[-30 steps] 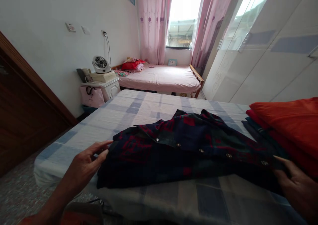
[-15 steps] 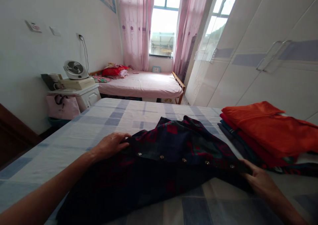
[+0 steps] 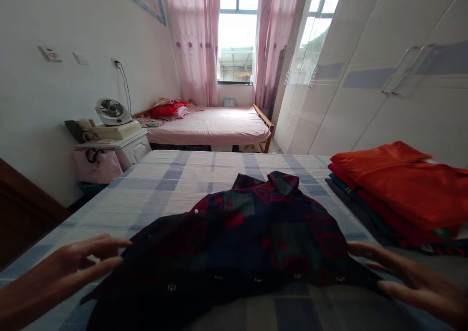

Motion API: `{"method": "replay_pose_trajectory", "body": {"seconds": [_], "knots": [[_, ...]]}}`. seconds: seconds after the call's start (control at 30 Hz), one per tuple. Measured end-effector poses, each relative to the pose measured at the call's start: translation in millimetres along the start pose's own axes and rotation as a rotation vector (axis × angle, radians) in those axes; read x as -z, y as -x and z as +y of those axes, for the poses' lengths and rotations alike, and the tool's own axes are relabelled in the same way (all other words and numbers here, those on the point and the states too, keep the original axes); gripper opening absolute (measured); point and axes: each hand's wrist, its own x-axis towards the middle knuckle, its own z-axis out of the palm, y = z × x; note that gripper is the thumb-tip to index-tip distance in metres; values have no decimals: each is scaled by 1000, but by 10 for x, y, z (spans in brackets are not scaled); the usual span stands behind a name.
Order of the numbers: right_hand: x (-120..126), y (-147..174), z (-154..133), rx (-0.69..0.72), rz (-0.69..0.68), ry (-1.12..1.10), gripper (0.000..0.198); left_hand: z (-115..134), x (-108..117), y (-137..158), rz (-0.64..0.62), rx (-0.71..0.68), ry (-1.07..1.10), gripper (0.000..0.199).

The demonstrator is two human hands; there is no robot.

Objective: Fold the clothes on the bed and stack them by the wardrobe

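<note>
A dark shirt (image 3: 241,233) with a navy, green and red pattern lies spread on the checked bed sheet, its collar at the far side. Metal snap buttons run along its near edge, which is in shadow. My left hand (image 3: 86,262) is at the shirt's left side, thumb and fingers apart, fingertips close to the cloth; whether they touch it I cannot tell. On the other side my right hand (image 3: 409,272) has its fingers stretched out and parted, the tips against the shirt's right edge.
To the right, a stack of folded clothes (image 3: 398,187) with an orange garment on top rests on the checked bed (image 3: 164,194). Beyond stand a pink-covered bed (image 3: 219,124) and a nightstand (image 3: 137,148) bearing a small fan (image 3: 112,110). A white wardrobe (image 3: 383,116) lines the right.
Both hands have let go of the shirt's edge and moved outward, the left one also nearer to me. The buttoned edge has come down toward me, and the shirt lies flatter.
</note>
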Motion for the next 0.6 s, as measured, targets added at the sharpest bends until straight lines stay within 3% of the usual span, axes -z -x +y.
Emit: {"method": "replay_pose_trajectory", "body": {"seconds": [0.1,0.23,0.43,0.53,0.6], "knots": [[94,-206,-85,-49,104,-77,53,178,39,-405,-136,-21,15,40],[-30,-702,-325,-71,255,-223,47,654,-228,-925,-278,-133,123,50],[-267,-1231,-492,-204,202,-430,27,1262,-727,-1203,-510,8,543,60],[-300,-1263,-604,-249,85,-527,19,1393,-854,-1256,-658,86,721,54],[-284,-1199,-714,-189,52,-609,19,1418,-869,-1266,-751,143,868,44]]}}
